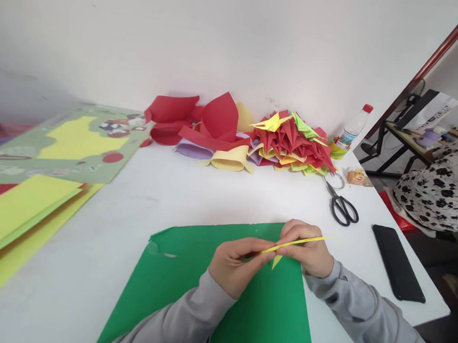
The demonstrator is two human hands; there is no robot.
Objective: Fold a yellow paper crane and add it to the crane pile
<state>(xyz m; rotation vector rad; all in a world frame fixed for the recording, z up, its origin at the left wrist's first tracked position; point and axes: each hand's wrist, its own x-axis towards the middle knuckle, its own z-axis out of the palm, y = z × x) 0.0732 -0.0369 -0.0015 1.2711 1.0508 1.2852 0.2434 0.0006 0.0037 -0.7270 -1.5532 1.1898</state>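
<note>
A folded piece of yellow paper (304, 241) is pinched between both hands, seen nearly edge-on. My left hand (236, 261) grips its left end between thumb and fingers. On the other side, my right hand (306, 247) is closed on its middle, and a thin point sticks out to the right. A small yellow flap (276, 261) hangs down between the hands. Beneath them lies a green sheet (220, 296) with a torn, curled upper left corner. The fingers hide part of the folds.
Folded red and yellow paper stars (290, 139) are heaped by the wall, beside curled paper pieces (216, 123). Scissors (342, 205), a black phone (397, 261) and a bottle (349, 130) lie or stand at the right. Yellow sheets (22, 214) are stacked at the left.
</note>
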